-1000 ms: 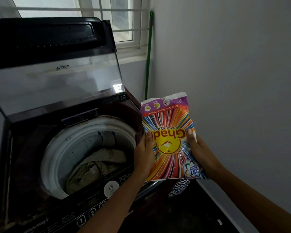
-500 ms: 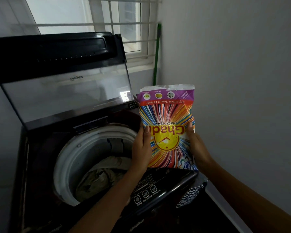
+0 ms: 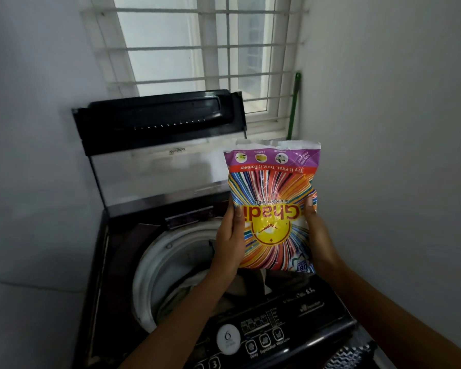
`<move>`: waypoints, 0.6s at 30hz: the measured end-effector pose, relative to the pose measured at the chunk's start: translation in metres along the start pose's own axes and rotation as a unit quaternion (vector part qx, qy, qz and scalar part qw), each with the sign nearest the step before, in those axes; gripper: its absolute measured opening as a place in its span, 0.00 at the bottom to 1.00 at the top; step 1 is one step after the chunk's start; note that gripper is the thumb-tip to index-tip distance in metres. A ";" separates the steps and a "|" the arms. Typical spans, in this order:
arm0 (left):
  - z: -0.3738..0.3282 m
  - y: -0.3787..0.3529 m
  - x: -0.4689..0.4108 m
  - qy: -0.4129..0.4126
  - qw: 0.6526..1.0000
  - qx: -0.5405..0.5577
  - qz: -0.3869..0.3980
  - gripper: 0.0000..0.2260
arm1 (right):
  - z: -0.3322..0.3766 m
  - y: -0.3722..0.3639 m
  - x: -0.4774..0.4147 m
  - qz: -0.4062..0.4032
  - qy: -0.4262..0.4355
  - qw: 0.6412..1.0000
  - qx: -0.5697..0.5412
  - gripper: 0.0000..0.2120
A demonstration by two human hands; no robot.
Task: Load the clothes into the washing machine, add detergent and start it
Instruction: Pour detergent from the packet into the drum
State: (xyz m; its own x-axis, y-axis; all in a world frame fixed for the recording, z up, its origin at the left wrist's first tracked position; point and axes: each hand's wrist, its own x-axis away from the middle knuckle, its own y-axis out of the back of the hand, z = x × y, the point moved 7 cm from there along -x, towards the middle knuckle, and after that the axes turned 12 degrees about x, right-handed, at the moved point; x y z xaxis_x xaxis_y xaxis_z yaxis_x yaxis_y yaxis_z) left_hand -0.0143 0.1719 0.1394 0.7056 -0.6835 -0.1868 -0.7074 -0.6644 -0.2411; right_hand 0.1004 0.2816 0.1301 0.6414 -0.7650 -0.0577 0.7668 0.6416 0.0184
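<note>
Rainbow-striped plastic detergent powder packet (image 3: 273,209) (print upside down) is gripped at its sides by left hand (image 3: 229,242) and right hand (image 3: 320,235). It hangs above the open dark top-loading washing machine (image 3: 123,262), beige clothes (image 3: 189,291) inside.

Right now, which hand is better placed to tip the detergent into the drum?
Left, probably: the left hand grips the detergent packet nearest the drum; the right hand holds its wall-side edge.

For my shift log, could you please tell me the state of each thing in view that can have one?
Lid: raised, open.
Drum: uncovered, clothes inside.
Detergent packet: held in both hands, print upside down, ragged edge on top.
Left hand: grips the packet's left side.
Right hand: grips its right side.
</note>
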 end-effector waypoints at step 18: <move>-0.060 0.056 -0.011 -0.097 0.981 -0.054 -0.156 0.13 | 0.053 -0.084 -0.059 0.165 0.083 0.982 -0.041 0.19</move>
State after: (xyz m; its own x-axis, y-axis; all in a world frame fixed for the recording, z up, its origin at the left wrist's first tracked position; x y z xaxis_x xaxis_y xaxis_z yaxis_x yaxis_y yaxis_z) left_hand -0.0642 0.1243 0.1848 0.8758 -0.3778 -0.3004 -0.4481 -0.8678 -0.2150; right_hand -0.0008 0.2694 0.1845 0.8368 -0.4992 -0.2248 0.5091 0.8606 -0.0160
